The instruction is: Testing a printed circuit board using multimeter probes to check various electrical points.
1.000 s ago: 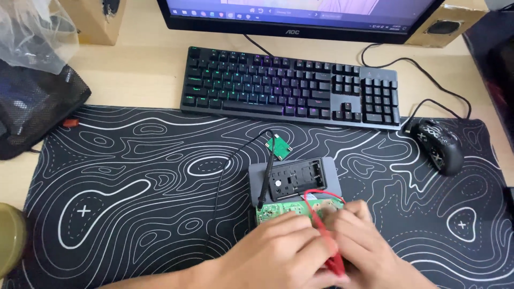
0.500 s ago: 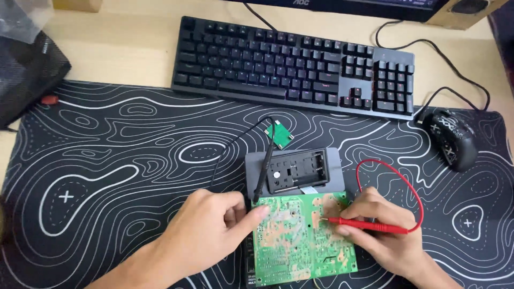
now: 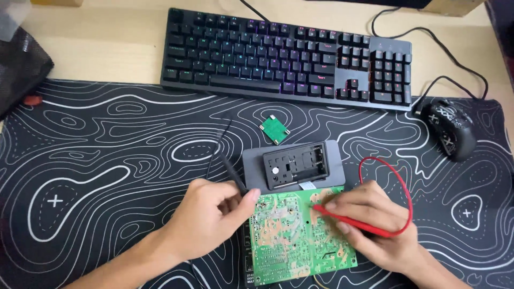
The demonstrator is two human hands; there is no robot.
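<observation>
A green circuit board lies solder side up on the black patterned desk mat, near the front edge. My left hand grips a black test probe, whose tip meets the board's left edge. My right hand pinches a red test probe and presses its tip on the board's upper right area. The red lead loops up and around my right hand. Just behind the board sits a grey device with an open black compartment.
A small green circuit piece lies on the mat behind the grey device. A black keyboard with lit keys spans the back, a black mouse sits at the right. A dark bag rests at the far left.
The view has tilted down and closer. My hands parted from a clump over the board; the left now holds the black probe at the left edge, the red probe stays on the board.
</observation>
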